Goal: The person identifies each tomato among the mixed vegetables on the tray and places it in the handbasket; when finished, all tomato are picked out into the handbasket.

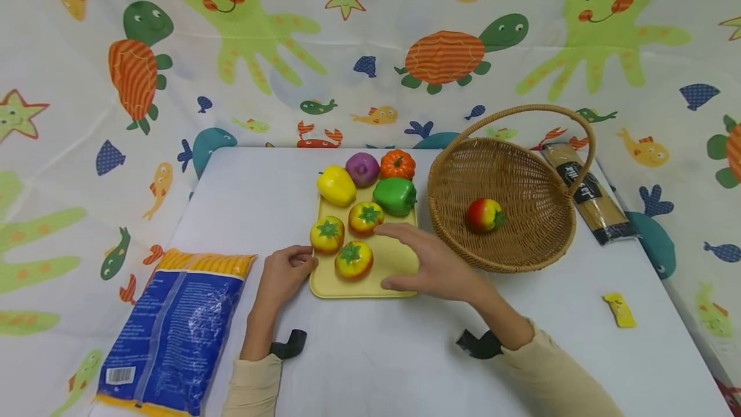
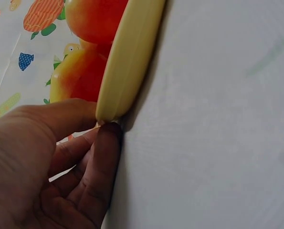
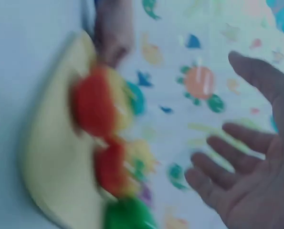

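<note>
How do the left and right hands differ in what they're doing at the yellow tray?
The left hand grips the corner of the yellow plastic tray with curled fingers; the right hand has straight, spread fingers and holds nothing. The left hand sits at the tray's left edge; the right hand hovers over its right side, fingertips near a red-yellow toy tomato. Both wear beige sleeves.

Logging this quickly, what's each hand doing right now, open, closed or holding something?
Left hand: pinches the corner of the yellow tray.
Right hand: open, fingers spread above the tray, holding nothing.
</note>
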The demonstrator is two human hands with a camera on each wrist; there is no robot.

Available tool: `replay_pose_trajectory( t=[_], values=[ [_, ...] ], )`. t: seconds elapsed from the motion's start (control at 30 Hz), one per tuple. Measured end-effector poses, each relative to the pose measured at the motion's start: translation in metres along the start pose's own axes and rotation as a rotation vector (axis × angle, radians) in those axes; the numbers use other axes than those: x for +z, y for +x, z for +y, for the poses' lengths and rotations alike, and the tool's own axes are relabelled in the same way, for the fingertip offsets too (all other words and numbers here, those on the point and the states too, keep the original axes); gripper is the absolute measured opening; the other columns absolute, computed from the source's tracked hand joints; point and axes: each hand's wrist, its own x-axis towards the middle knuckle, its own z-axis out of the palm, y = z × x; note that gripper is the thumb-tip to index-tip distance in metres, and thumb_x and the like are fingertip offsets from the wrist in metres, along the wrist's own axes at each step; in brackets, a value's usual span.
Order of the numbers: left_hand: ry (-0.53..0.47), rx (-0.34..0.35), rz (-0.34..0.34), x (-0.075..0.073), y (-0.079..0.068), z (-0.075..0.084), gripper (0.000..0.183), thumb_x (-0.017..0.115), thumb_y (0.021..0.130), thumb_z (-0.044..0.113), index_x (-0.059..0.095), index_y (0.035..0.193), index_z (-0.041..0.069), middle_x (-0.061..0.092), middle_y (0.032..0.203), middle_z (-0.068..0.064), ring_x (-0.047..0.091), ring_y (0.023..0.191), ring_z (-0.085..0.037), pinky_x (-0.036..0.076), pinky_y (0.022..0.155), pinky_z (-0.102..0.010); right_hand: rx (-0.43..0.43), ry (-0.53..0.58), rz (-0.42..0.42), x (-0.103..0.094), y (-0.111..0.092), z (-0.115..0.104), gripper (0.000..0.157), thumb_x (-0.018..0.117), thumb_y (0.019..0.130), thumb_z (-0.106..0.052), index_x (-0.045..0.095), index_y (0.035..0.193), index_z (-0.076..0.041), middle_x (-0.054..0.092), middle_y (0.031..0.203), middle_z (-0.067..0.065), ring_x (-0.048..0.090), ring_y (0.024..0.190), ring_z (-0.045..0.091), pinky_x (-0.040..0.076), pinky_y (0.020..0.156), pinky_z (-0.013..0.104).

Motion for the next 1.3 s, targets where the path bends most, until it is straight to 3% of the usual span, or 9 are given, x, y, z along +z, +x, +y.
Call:
replay_pose_trajectory(
  t=[0.23, 0.53, 0.73, 1.0, 1.3],
  values=[
    [0.007, -0.005, -0.001, 0.000, 0.001, 0.000, 0.035, 0.071, 0.089, 0.027, 0.071, 0.115, 0.004, 0.068, 0.087, -0.003, 0.060, 0.074, -0.017, 0.050, 0.068, -0.030, 0.164, 0.056, 0.076, 0.058, 0.024, 0.018, 0.081, 0.085, 0.075, -0.040, 0.050, 0.144, -0.015, 0.049, 0.144, -0.002, 0.041, 0.135, 0.017, 0.034, 0.107, 0.042],
    [0.013, 0.000, 0.001, 0.001, 0.000, 0.000, 0.034, 0.071, 0.088, 0.027, 0.071, 0.114, 0.005, 0.068, 0.086, -0.003, 0.061, 0.074, -0.017, 0.050, 0.069, -0.031, 0.243, 0.056, 0.055, 0.083, 0.042, 0.028, 0.083, 0.085, 0.076, -0.039, 0.048, 0.145, -0.010, 0.050, 0.143, 0.005, 0.047, 0.130, 0.022, 0.036, 0.106, 0.042],
    [0.008, 0.000, 0.001, 0.001, 0.000, 0.001, 0.034, 0.071, 0.088, 0.026, 0.071, 0.114, 0.005, 0.068, 0.087, -0.002, 0.061, 0.074, -0.016, 0.050, 0.069, -0.032, 0.267, 0.040, 0.035, 0.091, 0.046, 0.035, 0.085, 0.085, 0.076, -0.040, 0.047, 0.146, -0.012, 0.051, 0.142, 0.005, 0.050, 0.125, 0.020, 0.038, 0.104, 0.039],
    [0.018, 0.021, 0.023, 0.001, 0.000, 0.001, 0.031, 0.074, 0.086, 0.023, 0.073, 0.112, 0.005, 0.069, 0.083, 0.000, 0.061, 0.070, -0.014, 0.048, 0.065, -0.031, 0.268, 0.052, 0.073, 0.093, 0.048, 0.036, 0.077, 0.087, 0.075, -0.033, 0.052, 0.140, -0.012, 0.056, 0.134, 0.005, 0.054, 0.116, 0.019, 0.042, 0.099, 0.039],
    [0.007, 0.002, 0.004, 0.001, 0.001, 0.000, 0.032, 0.072, 0.088, 0.025, 0.072, 0.113, 0.006, 0.068, 0.085, 0.000, 0.061, 0.072, -0.014, 0.049, 0.067, -0.031, 0.239, 0.079, 0.025, 0.072, 0.042, 0.024, 0.078, 0.086, 0.076, -0.034, 0.051, 0.142, -0.014, 0.053, 0.138, 0.002, 0.052, 0.120, 0.017, 0.040, 0.102, 0.039]
  ],
)
